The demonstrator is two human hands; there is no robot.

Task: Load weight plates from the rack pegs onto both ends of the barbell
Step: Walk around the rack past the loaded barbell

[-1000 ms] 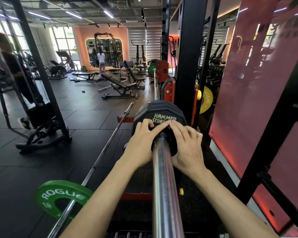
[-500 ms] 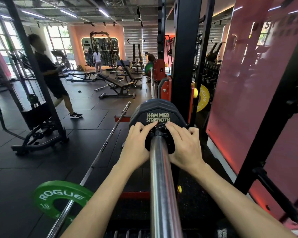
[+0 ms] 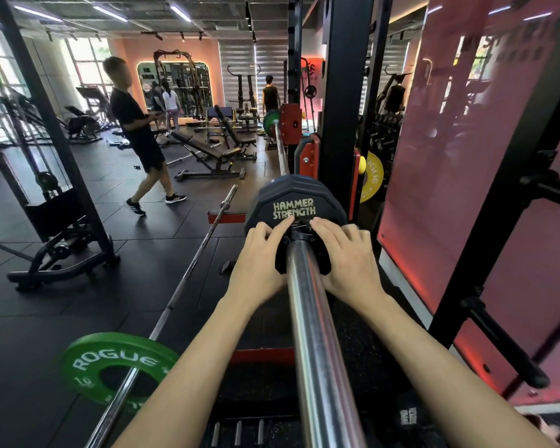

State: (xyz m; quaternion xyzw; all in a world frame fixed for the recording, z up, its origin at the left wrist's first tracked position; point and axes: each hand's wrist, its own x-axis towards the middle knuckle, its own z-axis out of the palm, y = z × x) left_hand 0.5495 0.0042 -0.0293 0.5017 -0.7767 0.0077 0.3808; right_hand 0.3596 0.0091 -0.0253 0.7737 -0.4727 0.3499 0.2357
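A shiny steel barbell [image 3: 311, 318] runs away from the person toward a black rack post [image 3: 337, 92]. A dark weight plate [image 3: 291, 195] with the words HAMMER STRENGTH sits on the bar's sleeve, close to the post. A black collar [image 3: 301, 236] sits on the bar, right against the plate.

The left hand [image 3: 259, 257] lies on the left side of the bar. Its grip is wide, with straight fingers pressing on the collar and plate. The right hand [image 3: 346, 257] lies on the right side of the bar. Its fingers bend a little over the collar, and its grip looks wide too.

A second bar [image 3: 181, 286] lies on the black floor [image 3: 29, 318] to the left, with a green plate [image 3: 88, 367] on its near end. A yellow plate [image 3: 372, 176] hangs behind the post. A person in black clothes [image 3: 136, 130] walks across the floor farther back.
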